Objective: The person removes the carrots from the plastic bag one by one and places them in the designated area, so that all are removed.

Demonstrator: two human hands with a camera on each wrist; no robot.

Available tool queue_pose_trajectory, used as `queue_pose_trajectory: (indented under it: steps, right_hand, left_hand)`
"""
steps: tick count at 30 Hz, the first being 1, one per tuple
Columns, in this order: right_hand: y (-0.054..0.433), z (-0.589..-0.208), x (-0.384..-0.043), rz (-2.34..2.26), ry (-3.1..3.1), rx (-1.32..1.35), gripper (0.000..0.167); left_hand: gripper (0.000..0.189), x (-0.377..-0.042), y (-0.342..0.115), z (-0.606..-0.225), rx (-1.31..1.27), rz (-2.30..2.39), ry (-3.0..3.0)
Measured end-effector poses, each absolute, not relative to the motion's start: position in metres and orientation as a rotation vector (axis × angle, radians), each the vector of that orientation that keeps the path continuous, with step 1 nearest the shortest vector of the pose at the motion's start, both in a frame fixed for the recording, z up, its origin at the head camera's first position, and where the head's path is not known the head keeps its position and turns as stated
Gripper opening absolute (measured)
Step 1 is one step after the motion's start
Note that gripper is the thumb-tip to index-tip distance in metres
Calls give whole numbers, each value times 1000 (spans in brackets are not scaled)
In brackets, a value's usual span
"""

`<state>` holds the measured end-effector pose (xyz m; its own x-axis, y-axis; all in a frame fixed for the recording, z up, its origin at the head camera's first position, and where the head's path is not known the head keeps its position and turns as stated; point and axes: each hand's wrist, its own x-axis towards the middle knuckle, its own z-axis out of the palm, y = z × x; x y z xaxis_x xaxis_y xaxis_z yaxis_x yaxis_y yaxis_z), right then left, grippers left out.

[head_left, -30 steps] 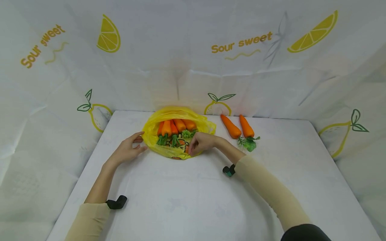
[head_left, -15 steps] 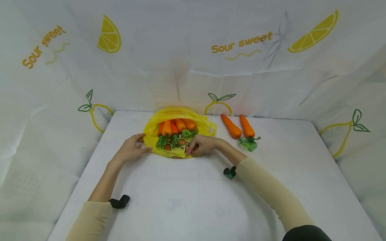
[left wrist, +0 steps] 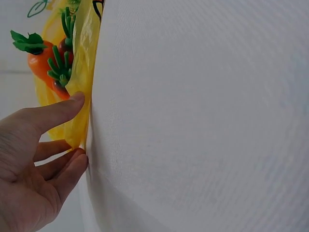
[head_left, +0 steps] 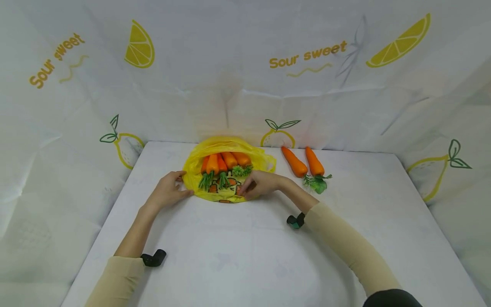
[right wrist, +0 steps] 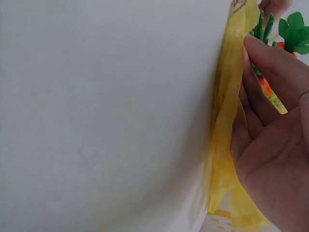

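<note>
Left hand (head_left: 166, 191) moves in to the bag (head_left: 222, 141)

Since a second ago, the left hand has slid slightly inward, and its thumb, then apart from the bag, now touches the rim; the right hand (head_left: 261, 183) is in much the same place. Both hands are at the bag, one on either side of its mouth. The left is about half open, thumb and fingers well apart, tips against the yellow plastic; whether it grips cannot be told. The right is drawn together, thumb and bent fingers pinching the front rim.

The bag lies near the back of the counter (head_left: 230, 256), its wide mouth turned toward the person. About five carrots (head_left: 229, 160) lie inside, green tops forward (some orange shapes below them are prints on the plastic). Two loose carrots (head_left: 294, 162) lie side by side to the right of the bag, leaves toward the person. A black gadget (head_left: 154, 258) shows by each cream sleeve (head_left: 115, 279). Behind the counter is a white cloth (head_left: 230, 51) printed with lemons and "Sour sweet".
</note>
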<state>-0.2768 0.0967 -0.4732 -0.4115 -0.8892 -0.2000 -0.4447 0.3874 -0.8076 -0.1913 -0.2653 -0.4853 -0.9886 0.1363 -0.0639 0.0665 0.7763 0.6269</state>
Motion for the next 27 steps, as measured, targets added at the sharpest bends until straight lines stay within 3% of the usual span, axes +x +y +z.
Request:
queue_pose_trajectory:
  steps: [17,27]
  right_hand:
    - [101,-446,-290,-1490,2159,-812,23]
    - [91,-456,-301,-1503,2430,-740,27]
  left_hand:
    - [78,-191,-268,-486,175,1023,2858]
    - [78,-191,-268,-487,180,1016,2872]
